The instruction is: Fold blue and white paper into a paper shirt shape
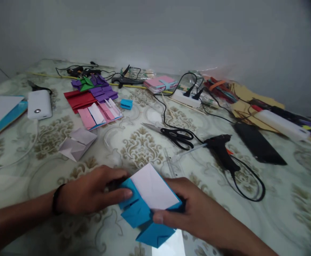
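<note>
A blue and white folded paper piece (155,188), creased into flaps, is held between both hands over the near side of the table. My left hand (91,190), with a dark band at its wrist, pinches the blue left flap, thumb on top. On the other side my right hand (190,208) grips the lower right edge, its thumb pressed on the blue fold. Both hands' other fingers are partly hidden behind the paper. Under it, part of a white sheet (173,245) shows. A light grey folded paper (78,143) lies beyond my left hand.
Black-handled scissors (175,137), a clear ruler (173,163) and a black glue gun (222,153) lie beyond my right hand. Folded coloured papers (99,115) and a white power bank (39,104) are at left. A power strip (186,97) and dark phone (259,144) sit at right.
</note>
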Demonstrator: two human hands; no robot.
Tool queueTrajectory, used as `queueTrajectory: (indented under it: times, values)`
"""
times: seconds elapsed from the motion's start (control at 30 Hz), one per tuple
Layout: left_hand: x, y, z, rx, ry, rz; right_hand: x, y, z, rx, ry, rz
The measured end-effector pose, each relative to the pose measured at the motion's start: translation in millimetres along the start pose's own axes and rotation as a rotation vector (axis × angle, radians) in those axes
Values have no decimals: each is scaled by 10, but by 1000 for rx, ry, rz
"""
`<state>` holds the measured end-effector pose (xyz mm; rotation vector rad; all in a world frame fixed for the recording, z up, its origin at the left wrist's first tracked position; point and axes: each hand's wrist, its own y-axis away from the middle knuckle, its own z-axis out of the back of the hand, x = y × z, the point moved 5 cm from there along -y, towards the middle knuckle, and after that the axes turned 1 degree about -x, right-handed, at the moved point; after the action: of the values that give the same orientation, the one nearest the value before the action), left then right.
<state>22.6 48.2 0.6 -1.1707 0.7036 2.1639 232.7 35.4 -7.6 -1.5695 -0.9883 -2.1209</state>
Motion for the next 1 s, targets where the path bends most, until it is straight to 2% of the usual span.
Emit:
queueTrajectory:
  times: [0.1,0.23,0.3,0.4,0.5,0.67,0.83,1.0]
  values:
    - [27,23,-69,135,136,82,-48,-16,-57,44,-40,-7]
    - [63,14,-65,135,226,69,-108,-76,-109,81,-37,-24]
    - [92,1,-42,108,264,58,-113,-110,-135,62,-36,-22]
    - [145,-24,24,22,294,39,-121,-160,-199,15,-86,-92]
    - [240,-45,94,-78,366,83,-84,-228,-276,-9,-180,-135]
    - [330,-74,185,-203,450,42,-24,-427,-302,-140,-226,-73]
    - [293,-56,184,-192,421,44,-72,-551,-371,-75,-281,17]
    - [181,-28,128,-86,488,49,-99,-514,-359,-44,-267,18]
